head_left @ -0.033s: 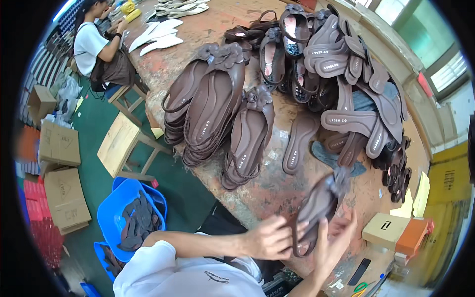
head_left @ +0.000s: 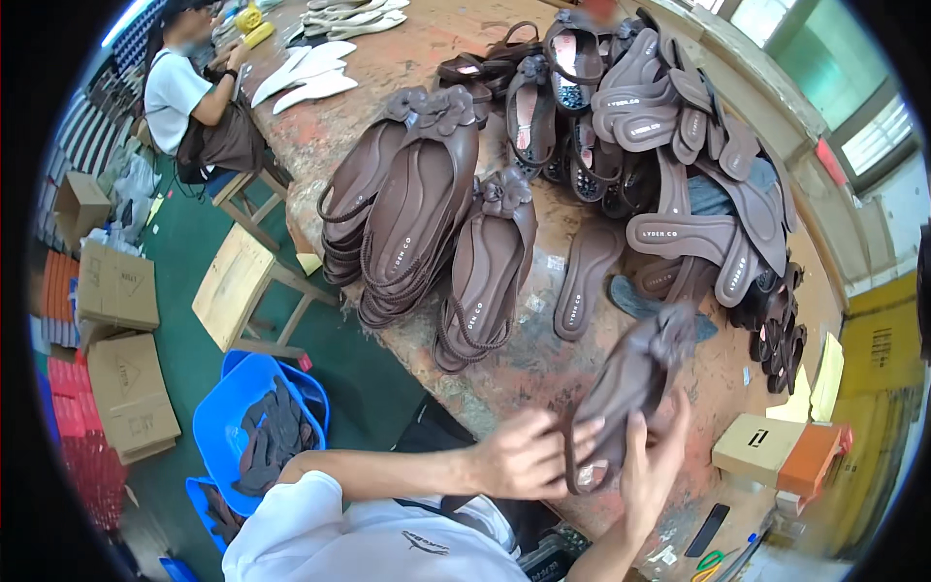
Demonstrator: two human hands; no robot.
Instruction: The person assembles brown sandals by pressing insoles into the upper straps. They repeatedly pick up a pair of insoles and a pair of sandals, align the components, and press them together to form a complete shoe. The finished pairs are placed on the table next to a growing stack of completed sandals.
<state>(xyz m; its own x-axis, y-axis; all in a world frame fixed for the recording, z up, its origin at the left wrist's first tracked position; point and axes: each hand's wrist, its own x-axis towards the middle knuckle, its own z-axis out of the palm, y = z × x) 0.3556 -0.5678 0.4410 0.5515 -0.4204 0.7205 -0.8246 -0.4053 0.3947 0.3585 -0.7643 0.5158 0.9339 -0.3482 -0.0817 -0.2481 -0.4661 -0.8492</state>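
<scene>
A brown slingback sandal (head_left: 628,383) with a flower on its toe is held above the worktable, toe pointing away. My left hand (head_left: 529,454) is closed, its curled fingers pinching the sandal at the heel strap. From the right, my right hand (head_left: 655,461) grips the same sandal near the heel, thumb against its side and some fingers hidden behind it. Beyond it lie a loose brown insole (head_left: 588,281) and a grey cloth (head_left: 659,315). To the left rest finished-looking flower sandals, one single sandal (head_left: 490,276) beside a nested stack (head_left: 412,209).
Brown insoles (head_left: 669,233) and dark shoe uppers (head_left: 533,116) crowd the back right of the table. A small box (head_left: 761,451), a black phone (head_left: 713,531) and scissors (head_left: 713,563) lie near right. Blue bins (head_left: 218,412) and a wooden stool (head_left: 238,281) stand left; a person (head_left: 184,97) sits beyond.
The sandal has risen slightly and its flower toe has shifted a little right. My left hand has moved slightly up and left with the heel strap. The seated person's head has turned.
</scene>
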